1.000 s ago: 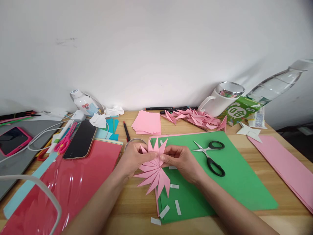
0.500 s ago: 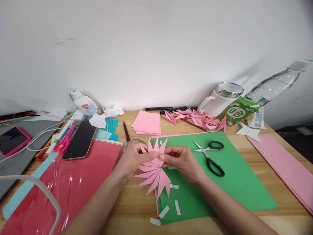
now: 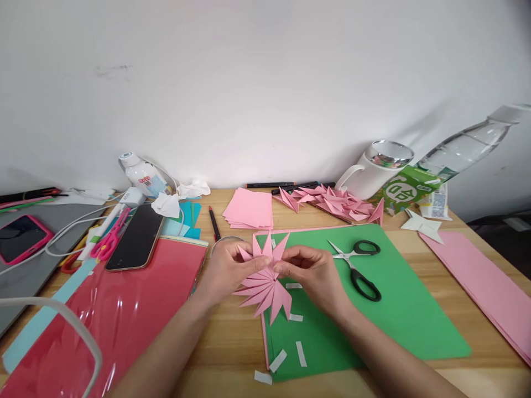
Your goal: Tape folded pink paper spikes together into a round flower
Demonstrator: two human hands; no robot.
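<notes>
Both hands pinch a pink folded-paper star [image 3: 265, 290] made of many pointed pieces fanned round a centre. My left hand [image 3: 230, 268] grips its upper left side, thumb on top. My right hand [image 3: 313, 271] holds the upper right part close to the centre, its thumb and index finger pressed on the paper. The fingers hide some of the upper points. Beneath and to the right lies a stack of green paper [image 3: 398, 309], with small white strips [image 3: 301, 354] along its left side. Black-handled scissors [image 3: 357, 262] rest on it, blades apart.
A heap of pink folded pieces [image 3: 336, 200] lies at the back, near a white mug [image 3: 369, 174]. Pink paper squares [image 3: 251, 209] are stacked left of it. Pink sheets [image 3: 477, 282] lie on the right. Red paper [image 3: 141, 309] and a phone [image 3: 136, 237] are on the left.
The star has been tilted slightly, its lower points now reaching less far down and shifted a little right. My right hand has moved slightly right; both hands keep their hold.
</notes>
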